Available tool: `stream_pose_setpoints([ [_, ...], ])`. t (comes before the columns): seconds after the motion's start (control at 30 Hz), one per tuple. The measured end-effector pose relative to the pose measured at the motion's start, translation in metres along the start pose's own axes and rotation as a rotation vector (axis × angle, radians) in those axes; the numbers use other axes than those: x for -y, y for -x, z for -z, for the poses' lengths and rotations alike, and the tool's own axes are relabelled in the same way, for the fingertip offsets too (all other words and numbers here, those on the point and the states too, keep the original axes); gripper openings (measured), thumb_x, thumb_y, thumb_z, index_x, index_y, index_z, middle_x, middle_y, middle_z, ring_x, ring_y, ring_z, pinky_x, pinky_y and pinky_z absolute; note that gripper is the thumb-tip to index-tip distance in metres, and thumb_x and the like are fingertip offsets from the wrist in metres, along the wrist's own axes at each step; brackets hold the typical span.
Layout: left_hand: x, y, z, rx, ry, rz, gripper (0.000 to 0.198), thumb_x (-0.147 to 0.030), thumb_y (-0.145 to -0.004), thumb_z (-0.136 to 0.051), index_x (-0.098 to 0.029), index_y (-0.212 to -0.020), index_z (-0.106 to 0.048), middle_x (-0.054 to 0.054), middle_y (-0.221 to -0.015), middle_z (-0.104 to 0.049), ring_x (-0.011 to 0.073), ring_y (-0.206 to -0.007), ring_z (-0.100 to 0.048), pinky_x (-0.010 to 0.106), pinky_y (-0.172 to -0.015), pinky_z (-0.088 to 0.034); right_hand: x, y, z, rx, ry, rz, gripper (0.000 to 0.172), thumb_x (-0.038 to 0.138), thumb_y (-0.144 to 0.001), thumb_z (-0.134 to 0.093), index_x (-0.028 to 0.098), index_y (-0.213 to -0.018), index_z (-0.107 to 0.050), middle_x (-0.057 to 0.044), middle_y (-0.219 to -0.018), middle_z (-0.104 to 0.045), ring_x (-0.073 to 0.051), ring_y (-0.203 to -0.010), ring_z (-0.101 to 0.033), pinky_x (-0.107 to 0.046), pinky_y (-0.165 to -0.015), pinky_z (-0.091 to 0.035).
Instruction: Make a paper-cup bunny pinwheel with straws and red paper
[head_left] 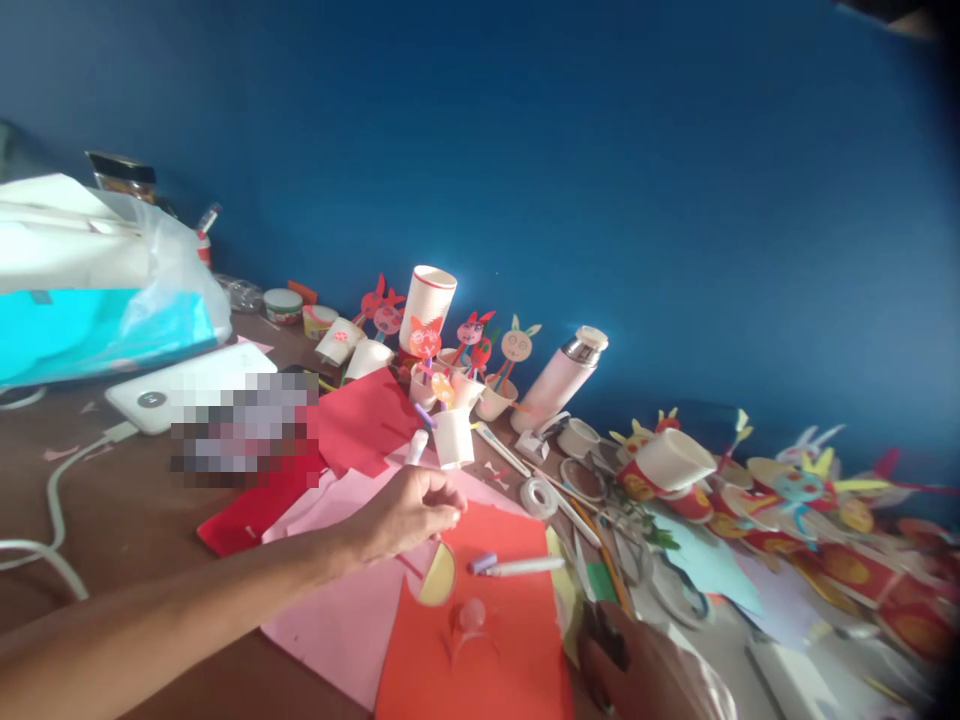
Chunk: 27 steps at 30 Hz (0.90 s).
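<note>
My left hand (409, 515) reaches in from the lower left over the pink paper (337, 610). Its fingers are curled round a white stick with a purple tip (416, 447) that points up towards a small white paper cup (454, 438). Just below the hand, a yellow half-round paper piece (439, 578) and a white marker with a purple cap (517, 567) lie on an orange sheet (487, 660). My right hand (660, 675) is at the bottom edge, blurred, closed against a dark object (604, 640).
Red paper (360, 420), a tape roll (538, 497), a pink flask (559, 378) and paper-cup animal figures (480, 350) crowd the brown table. More decorated red cups (750, 500) fill the right side. A white device (187, 385), a cable (56, 500) and a bagged turquoise box (90, 320) sit left.
</note>
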<state>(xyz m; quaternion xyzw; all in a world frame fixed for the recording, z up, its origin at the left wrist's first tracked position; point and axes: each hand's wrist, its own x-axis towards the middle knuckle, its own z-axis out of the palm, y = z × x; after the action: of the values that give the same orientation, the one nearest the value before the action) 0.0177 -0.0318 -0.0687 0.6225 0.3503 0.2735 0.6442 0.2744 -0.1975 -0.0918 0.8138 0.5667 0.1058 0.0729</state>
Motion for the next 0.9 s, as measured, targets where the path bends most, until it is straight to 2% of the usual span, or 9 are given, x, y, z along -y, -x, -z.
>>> stream_pose_setpoints([
  [0.1,0.003,0.000,-0.001,0.015,-0.055,0.015,0.013,-0.021,-0.068,-0.054,-0.013,-0.075,-0.061,-0.001,-0.064,-0.059,0.0097,-0.056,-0.053,0.020,-0.055,-0.041,-0.013,-0.011,0.017,0.128,-0.045,0.040,0.015,0.040,-0.077,-0.055,0.030,-0.080,-0.066,-0.002,-0.067,-0.072,-0.030,-0.064,-0.069,-0.031,-0.048,-0.040],
  [0.2,0.004,0.001,-0.003,0.034,-0.098,0.011,0.010,-0.020,-0.067,-0.054,-0.014,-0.072,-0.061,0.000,-0.066,-0.061,0.0112,-0.060,-0.055,0.020,-0.056,-0.040,-0.017,-0.027,0.035,0.154,-0.107,0.097,0.026,0.045,-0.077,-0.054,0.030,-0.092,-0.068,-0.004,-0.077,-0.074,-0.029,-0.066,-0.070,-0.028,-0.046,-0.040],
  [0.3,0.007,0.002,-0.008,0.027,-0.137,0.002,0.010,-0.021,-0.067,-0.052,-0.015,-0.071,-0.059,-0.001,-0.064,-0.060,0.0120,-0.059,-0.054,0.021,-0.055,-0.039,0.006,-0.040,0.044,-0.013,-0.151,0.273,0.025,0.027,-0.084,-0.043,0.028,-0.088,-0.068,-0.003,-0.073,-0.072,-0.021,-0.064,-0.069,-0.024,-0.048,-0.042],
  [0.37,0.010,0.003,-0.012,0.022,-0.187,0.010,0.012,-0.020,-0.068,-0.050,-0.015,-0.073,-0.060,-0.001,-0.065,-0.059,0.0124,-0.058,-0.053,0.021,-0.054,-0.038,0.031,-0.045,0.041,-0.100,-0.209,0.487,0.037,0.012,-0.081,-0.039,0.026,-0.107,-0.062,-0.003,-0.075,-0.071,-0.018,-0.063,-0.067,-0.022,-0.051,-0.043],
  [0.43,0.011,0.003,-0.014,0.005,-0.252,0.026,0.015,-0.018,-0.067,-0.048,-0.015,-0.074,-0.060,0.000,-0.066,-0.060,0.0129,-0.059,-0.053,0.021,-0.053,-0.038,0.053,-0.049,0.033,-0.187,-0.228,0.577,0.040,0.009,-0.083,-0.035,0.020,-0.115,-0.057,-0.003,-0.061,-0.066,-0.017,-0.052,-0.063,-0.022,-0.047,-0.040],
  [0.57,0.007,0.005,-0.015,-0.012,-0.320,0.025,0.018,-0.017,-0.070,-0.044,-0.016,-0.074,-0.061,0.000,-0.069,-0.060,0.0126,-0.061,-0.052,0.021,-0.056,-0.039,0.067,-0.059,0.017,-0.250,-0.354,0.534,0.038,0.013,-0.089,-0.030,0.011,-0.123,-0.046,-0.001,-0.054,-0.061,-0.016,-0.045,-0.058,-0.024,-0.046,-0.041],
  [0.7,0.004,0.003,-0.016,-0.056,-0.429,-0.035,0.019,-0.012,-0.066,-0.046,-0.016,-0.072,-0.063,0.001,-0.079,-0.060,0.0131,-0.068,-0.051,0.022,-0.063,-0.040,0.057,-0.066,0.018,-0.221,-0.538,0.470,0.030,0.018,-0.089,-0.031,0.019,-0.105,-0.057,-0.003,-0.067,-0.065,-0.016,-0.051,-0.060,-0.024,-0.045,-0.045],
  [0.8,0.004,0.001,-0.019,-0.042,-0.466,-0.075,0.022,-0.009,-0.067,-0.045,-0.017,-0.071,-0.064,0.002,-0.079,-0.062,0.0136,-0.070,-0.053,0.023,-0.065,-0.040,0.049,-0.066,0.026,-0.197,-0.662,0.467,0.020,0.027,-0.091,-0.042,0.023,-0.095,-0.062,-0.004,-0.094,-0.065,-0.015,-0.070,-0.062,-0.027,-0.058,-0.052],
  [0.9,0.002,0.002,-0.022,-0.056,-0.531,-0.086,0.021,-0.007,-0.069,-0.045,-0.017,-0.073,-0.063,0.002,-0.076,-0.064,0.0138,-0.068,-0.054,0.023,-0.066,-0.041,0.046,-0.064,0.032,-0.198,-0.712,0.481,0.022,0.032,-0.090,-0.051,0.022,-0.108,-0.058,-0.005,-0.112,-0.059,-0.017,-0.091,-0.060,-0.034,-0.077,-0.051],
])
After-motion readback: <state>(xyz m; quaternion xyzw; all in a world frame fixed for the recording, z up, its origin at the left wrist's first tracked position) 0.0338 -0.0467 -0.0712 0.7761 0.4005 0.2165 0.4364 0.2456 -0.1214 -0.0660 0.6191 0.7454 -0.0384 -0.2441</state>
